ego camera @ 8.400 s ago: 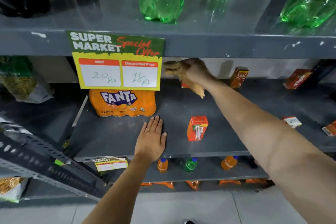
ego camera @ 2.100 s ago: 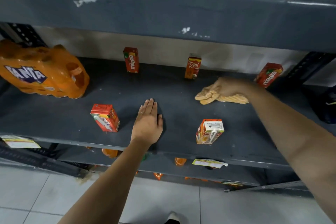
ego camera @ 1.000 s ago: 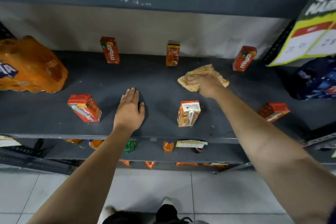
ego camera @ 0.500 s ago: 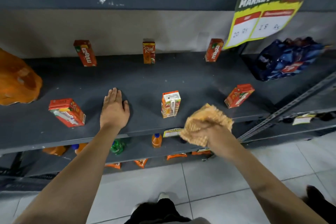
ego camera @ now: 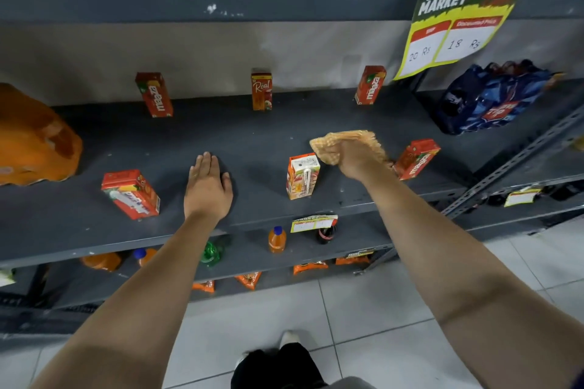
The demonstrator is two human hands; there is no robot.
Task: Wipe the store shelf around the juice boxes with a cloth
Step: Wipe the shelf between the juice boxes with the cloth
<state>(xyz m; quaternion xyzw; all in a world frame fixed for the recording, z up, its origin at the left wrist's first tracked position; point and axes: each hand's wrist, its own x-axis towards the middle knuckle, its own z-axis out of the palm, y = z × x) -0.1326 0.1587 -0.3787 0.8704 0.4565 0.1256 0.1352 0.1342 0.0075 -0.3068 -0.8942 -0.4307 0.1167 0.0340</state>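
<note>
Shelf (ego camera: 252, 142): grey, six juice boxes standing or lying on it, well apart.

Right hand (ego camera: 354, 158): fingers are clamping a bunched tan cloth (ego camera: 344, 144). Half a second ago the cloth was hanging off the front edge, over the floor; now it is coming back onto the shelf, at 2 o'clock from the white-topped juice box (ego camera: 301, 175) and at 9 o'clock from the tilted red juice box (ego camera: 415, 158). Whether the cloth is pressing on the surface or hovering just above is hard to tell.

Left hand (ego camera: 207, 188): fingers are lying flat and together on the shelf, holding nothing, unmoved, at 9 o'clock from the white-topped box.

Judgement: the strip between the two front right boxes is probably being wiped next; the middle looks covered already.
</note>
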